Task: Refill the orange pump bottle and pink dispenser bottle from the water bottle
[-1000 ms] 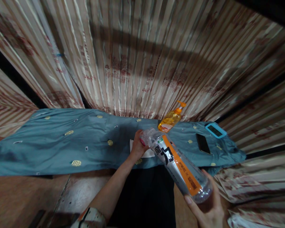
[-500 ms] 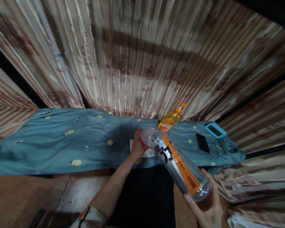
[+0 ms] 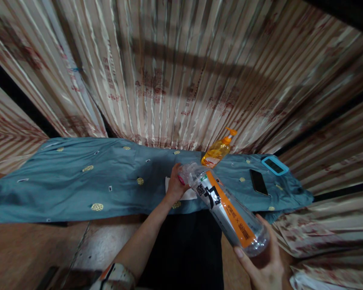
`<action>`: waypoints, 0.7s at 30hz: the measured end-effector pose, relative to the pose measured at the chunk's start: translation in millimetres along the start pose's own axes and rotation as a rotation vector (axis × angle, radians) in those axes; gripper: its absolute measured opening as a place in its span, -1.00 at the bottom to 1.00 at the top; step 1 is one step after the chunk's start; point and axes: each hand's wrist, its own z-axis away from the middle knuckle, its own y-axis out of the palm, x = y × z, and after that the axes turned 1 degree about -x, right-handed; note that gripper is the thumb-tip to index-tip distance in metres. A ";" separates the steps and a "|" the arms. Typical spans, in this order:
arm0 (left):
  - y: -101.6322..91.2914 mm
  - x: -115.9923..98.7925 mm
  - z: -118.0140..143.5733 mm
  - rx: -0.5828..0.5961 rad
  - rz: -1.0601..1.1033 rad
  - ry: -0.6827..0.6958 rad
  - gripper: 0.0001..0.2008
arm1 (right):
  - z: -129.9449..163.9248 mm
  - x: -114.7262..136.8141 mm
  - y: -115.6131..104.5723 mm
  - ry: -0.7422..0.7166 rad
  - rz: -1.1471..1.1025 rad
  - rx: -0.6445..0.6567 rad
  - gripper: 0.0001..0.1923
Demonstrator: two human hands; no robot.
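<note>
A large clear plastic bottle [image 3: 230,209] with an orange and silver label lies tilted across the front, its neck up to the left and its base down to the right. My right hand [image 3: 264,262] is closed around the base. At the neck end my left hand [image 3: 176,184] is closed on a small clear plastic piece [image 3: 186,172] with a pink edge, touching or very near the bottle's mouth. Whether this piece is joined to the bottle, I cannot tell. White paper [image 3: 189,195] lies on the cloth under my left hand, partly hidden.
A blue-green cloth [image 3: 63,181] with pineapple prints covers the long narrow table. Behind the bottle stands an orange pump bottle [image 3: 216,153]. To the right lie a black phone [image 3: 258,182] and a light-blue framed digital device [image 3: 274,165]. Patterned curtains [image 3: 169,80] hang close behind.
</note>
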 end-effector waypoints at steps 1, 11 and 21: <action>0.3 0.2 0.0 0.001 0.003 -0.004 -0.02 | 0.2 0.9 0.3 0.007 0.004 -0.003 0.13; 0.1 -1.5 0.0 0.011 -0.004 -0.026 -0.03 | 3.0 4.7 1.6 0.025 -0.011 -0.006 0.17; 0.4 -1.8 0.6 -0.003 -0.002 -0.034 -0.03 | 0.9 -3.5 0.5 0.003 -0.005 -0.006 0.13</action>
